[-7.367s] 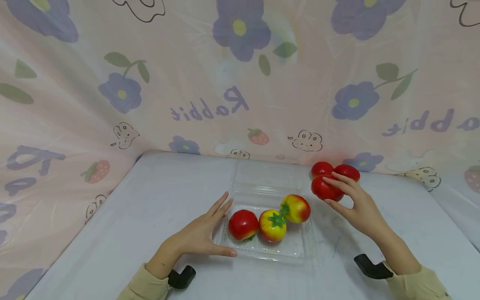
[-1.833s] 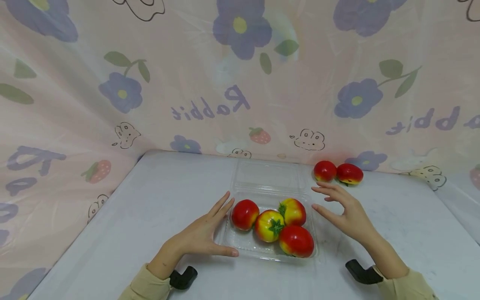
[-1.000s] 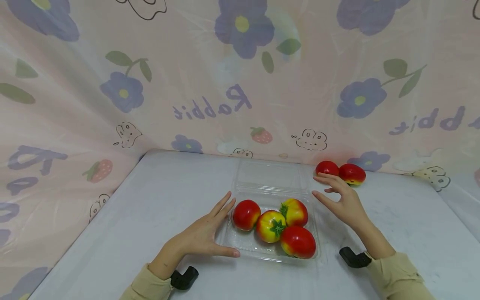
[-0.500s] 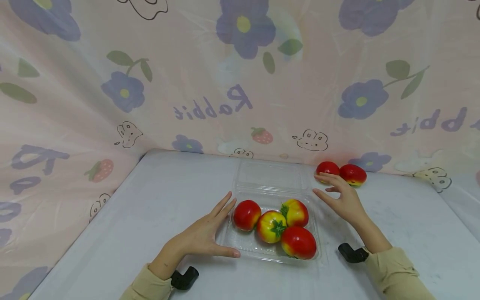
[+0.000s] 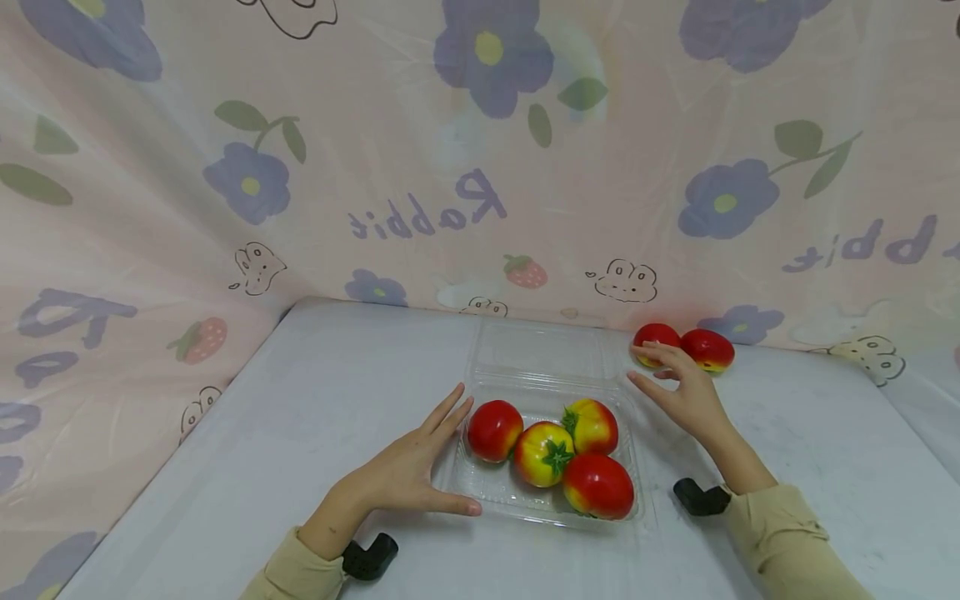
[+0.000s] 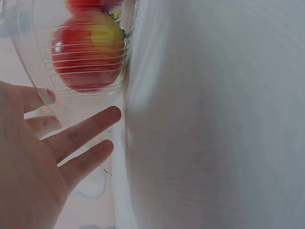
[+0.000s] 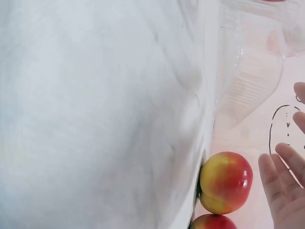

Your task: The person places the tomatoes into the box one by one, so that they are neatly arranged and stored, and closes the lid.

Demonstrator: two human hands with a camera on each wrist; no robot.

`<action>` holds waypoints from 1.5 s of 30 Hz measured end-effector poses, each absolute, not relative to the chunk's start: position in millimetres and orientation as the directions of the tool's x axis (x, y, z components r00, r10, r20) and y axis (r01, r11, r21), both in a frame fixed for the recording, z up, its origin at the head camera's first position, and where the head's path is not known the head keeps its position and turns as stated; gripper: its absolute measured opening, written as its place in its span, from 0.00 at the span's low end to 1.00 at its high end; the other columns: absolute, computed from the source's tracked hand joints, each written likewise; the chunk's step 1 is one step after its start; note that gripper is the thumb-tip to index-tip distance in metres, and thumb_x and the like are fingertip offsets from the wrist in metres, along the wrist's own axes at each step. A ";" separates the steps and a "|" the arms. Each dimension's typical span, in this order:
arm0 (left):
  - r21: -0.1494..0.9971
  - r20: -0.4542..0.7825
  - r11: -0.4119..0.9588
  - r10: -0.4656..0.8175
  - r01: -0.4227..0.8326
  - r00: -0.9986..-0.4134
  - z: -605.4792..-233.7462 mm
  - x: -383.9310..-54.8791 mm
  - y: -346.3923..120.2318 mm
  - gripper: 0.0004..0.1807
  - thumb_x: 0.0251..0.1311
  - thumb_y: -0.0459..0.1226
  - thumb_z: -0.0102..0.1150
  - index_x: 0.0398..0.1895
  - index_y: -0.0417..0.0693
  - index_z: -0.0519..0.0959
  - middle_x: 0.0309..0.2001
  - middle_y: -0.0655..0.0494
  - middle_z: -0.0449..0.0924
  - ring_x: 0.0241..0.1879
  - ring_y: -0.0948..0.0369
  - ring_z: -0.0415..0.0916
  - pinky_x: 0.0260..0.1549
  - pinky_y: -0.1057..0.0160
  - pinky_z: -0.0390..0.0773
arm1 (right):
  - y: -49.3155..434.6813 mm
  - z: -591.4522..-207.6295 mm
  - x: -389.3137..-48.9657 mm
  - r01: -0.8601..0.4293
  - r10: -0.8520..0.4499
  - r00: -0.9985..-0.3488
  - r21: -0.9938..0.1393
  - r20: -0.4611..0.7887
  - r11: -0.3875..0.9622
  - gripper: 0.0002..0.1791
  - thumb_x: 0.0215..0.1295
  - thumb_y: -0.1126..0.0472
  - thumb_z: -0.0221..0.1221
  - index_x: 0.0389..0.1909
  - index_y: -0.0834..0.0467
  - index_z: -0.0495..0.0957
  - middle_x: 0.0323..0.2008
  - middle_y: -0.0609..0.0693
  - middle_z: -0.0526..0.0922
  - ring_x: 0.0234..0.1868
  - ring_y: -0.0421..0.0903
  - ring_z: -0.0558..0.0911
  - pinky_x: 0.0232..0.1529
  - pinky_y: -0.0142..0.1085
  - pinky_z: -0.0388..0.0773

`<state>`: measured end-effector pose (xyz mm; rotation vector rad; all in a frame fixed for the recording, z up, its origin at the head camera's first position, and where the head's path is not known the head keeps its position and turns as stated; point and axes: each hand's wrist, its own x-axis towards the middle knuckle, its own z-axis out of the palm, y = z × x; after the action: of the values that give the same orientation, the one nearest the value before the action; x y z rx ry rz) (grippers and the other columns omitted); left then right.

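A clear plastic clamshell box (image 5: 491, 487) lies with its lid (image 5: 543, 350) folded back. Several artificial tomatoes sit inside: a red one (image 5: 495, 429) at left, a yellow-and-red one (image 5: 534, 457) with a green calyx, another (image 5: 597, 427) behind, and a red one (image 5: 600, 486) at front right. My left hand (image 5: 401, 471) spreads its fingers along the box's left side; in the left wrist view, fingertips overlap the wall. My right hand (image 5: 690, 396), empty and with fingers loosely bent, is at two more tomatoes; its fingertips overlap the left tomato (image 5: 656, 334). In the right wrist view, that tomato (image 7: 226, 183) stands apart from the fingers.
The other loose tomato (image 5: 708, 350) sits right of it, near the table's back edge. A pink curtain (image 5: 405, 133) with flowers and rabbits hangs behind and to the left. White cloth (image 5: 337, 375) covers the table. Black wrist pieces (image 5: 371, 557) stick out by both sleeves.
Earlier, my right hand held a red tomato over the table; that tomato now lies in the box's front right. The empty right hand has since moved back toward the two loose tomatoes. The left hand stays put.
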<state>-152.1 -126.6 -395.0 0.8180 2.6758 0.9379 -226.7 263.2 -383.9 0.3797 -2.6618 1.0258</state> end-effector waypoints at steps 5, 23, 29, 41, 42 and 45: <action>0.629 0.009 0.638 0.565 0.444 -0.825 -394.7 -151.3 -127.3 0.64 0.39 0.67 0.67 0.77 0.61 0.42 0.77 0.70 0.27 0.71 0.52 0.58 0.60 0.40 0.68 | 264.5 -384.3 -229.3 -0.314 -0.134 -0.938 -0.614 0.321 0.724 0.25 0.62 0.56 0.63 0.58 0.63 0.75 0.63 0.65 0.69 0.57 0.62 0.71 0.51 0.60 0.77; 0.625 0.006 0.638 0.571 0.449 -0.821 -394.9 -152.9 -126.8 0.64 0.40 0.67 0.66 0.77 0.60 0.43 0.78 0.62 0.30 0.71 0.51 0.57 0.59 0.39 0.69 | 279.0 -388.0 -247.2 -0.311 -0.132 -0.935 -0.583 0.328 0.750 0.27 0.57 0.61 0.66 0.57 0.67 0.74 0.66 0.72 0.62 0.65 0.72 0.59 0.57 0.72 0.60; 0.630 0.005 0.637 0.569 0.445 -0.822 -395.7 -153.1 -126.6 0.64 0.40 0.67 0.66 0.77 0.61 0.43 0.78 0.63 0.29 0.72 0.51 0.56 0.59 0.39 0.69 | 279.7 -389.5 -253.0 -0.297 -0.124 -0.938 -0.570 0.322 0.766 0.28 0.57 0.60 0.66 0.58 0.67 0.73 0.65 0.73 0.61 0.64 0.73 0.59 0.57 0.71 0.60; 0.635 0.008 0.635 0.564 0.440 -0.826 -397.7 -153.1 -127.0 0.63 0.39 0.67 0.66 0.76 0.69 0.40 0.78 0.64 0.29 0.71 0.52 0.57 0.58 0.39 0.70 | 283.7 -390.6 -263.0 -0.230 -0.099 -0.961 -0.542 0.259 0.808 0.32 0.59 0.61 0.64 0.63 0.67 0.68 0.65 0.75 0.57 0.63 0.74 0.57 0.56 0.72 0.62; 0.635 0.007 0.636 0.562 0.438 -0.827 -397.6 -153.0 -127.1 0.63 0.39 0.67 0.66 0.76 0.71 0.40 0.78 0.65 0.29 0.71 0.52 0.57 0.58 0.39 0.70 | 284.7 -390.9 -263.8 -0.218 -0.093 -0.965 -0.546 0.247 0.809 0.32 0.59 0.61 0.64 0.64 0.67 0.67 0.65 0.75 0.57 0.63 0.74 0.57 0.56 0.71 0.62; 0.634 0.006 0.638 0.560 0.436 -0.828 -397.2 -152.5 -127.2 0.63 0.39 0.67 0.66 0.76 0.73 0.39 0.78 0.65 0.29 0.71 0.52 0.57 0.58 0.39 0.70 | 287.4 -392.4 -266.6 -0.201 -0.082 -0.969 -0.554 0.232 0.808 0.33 0.60 0.61 0.63 0.64 0.66 0.66 0.66 0.75 0.56 0.63 0.74 0.57 0.57 0.71 0.62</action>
<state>-152.5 -127.2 -397.2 0.8203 2.6669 0.9565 -266.6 287.4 -392.4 0.2209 -2.7969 0.8890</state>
